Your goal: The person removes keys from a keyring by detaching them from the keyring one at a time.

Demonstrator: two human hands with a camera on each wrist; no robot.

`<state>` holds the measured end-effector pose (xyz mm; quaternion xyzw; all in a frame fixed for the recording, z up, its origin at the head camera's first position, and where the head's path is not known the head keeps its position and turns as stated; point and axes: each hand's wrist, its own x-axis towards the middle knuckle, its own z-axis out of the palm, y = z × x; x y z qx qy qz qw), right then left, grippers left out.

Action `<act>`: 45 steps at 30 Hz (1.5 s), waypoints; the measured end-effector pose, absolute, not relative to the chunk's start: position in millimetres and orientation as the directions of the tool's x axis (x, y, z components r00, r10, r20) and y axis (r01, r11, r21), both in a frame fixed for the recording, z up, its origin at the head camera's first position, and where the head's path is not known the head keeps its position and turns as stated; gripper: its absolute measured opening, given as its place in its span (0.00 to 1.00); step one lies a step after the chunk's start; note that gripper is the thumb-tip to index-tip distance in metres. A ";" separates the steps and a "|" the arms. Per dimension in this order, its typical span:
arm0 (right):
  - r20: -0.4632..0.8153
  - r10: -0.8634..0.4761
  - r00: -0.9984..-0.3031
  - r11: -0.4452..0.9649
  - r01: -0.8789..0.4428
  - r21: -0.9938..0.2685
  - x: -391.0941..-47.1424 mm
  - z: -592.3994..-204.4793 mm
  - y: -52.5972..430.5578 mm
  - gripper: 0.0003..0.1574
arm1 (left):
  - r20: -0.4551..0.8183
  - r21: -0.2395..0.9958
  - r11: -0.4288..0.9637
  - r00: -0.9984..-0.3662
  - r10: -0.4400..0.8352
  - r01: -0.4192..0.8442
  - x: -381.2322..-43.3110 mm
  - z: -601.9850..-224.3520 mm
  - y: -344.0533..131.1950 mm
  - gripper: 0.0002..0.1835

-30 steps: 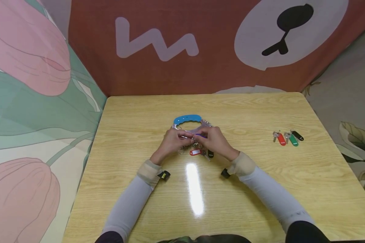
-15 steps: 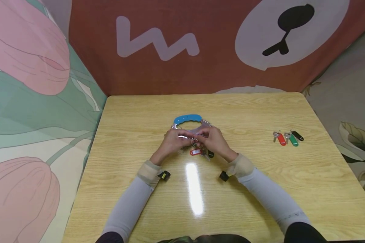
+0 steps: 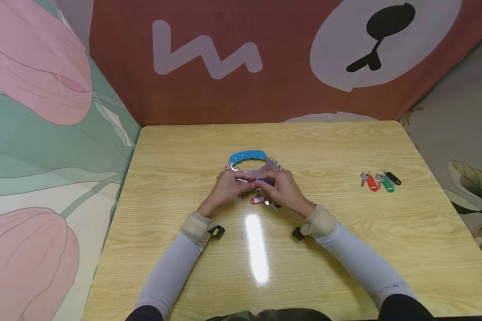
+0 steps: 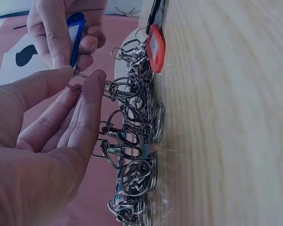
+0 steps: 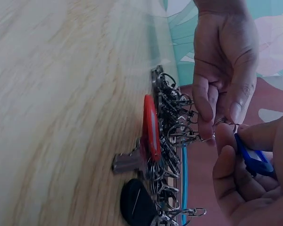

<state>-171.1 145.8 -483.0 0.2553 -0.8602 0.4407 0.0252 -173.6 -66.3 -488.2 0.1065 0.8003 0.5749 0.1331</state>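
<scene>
One oblong blue plastic key tag (image 5: 257, 165) sits pinched in the right hand (image 3: 284, 189), long axis pretty much aimed at the thin silvery metal ring (image 4: 75, 87) the left hand (image 3: 228, 186) pinches, just beside it.

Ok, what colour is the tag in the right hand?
The tag is blue, clearest in right wrist view.

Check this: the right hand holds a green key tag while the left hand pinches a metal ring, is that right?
The key tag in the right hand is blue, not green, as the right wrist view shows; the rest stands.
</scene>
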 end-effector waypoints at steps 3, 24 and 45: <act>0.220 -0.390 -0.894 0.492 -0.404 -0.771 -173.0 -482.2 144.7 0.04 | -0.091 0.943 0.332 -0.943 0.321 0.022 -173.2 -487.4 -65.8 0.13; 0.074 -0.345 -0.936 0.468 -0.240 -0.851 -175.5 -482.9 144.5 0.05 | -0.017 0.891 0.430 -0.936 0.351 0.146 -173.0 -484.0 -66.6 0.07; 0.184 -0.424 -0.887 0.471 -0.389 -0.792 -184.6 -479.4 146.5 0.04 | 0.039 0.897 0.395 -0.926 0.376 0.198 -173.2 -483.5 -69.2 0.03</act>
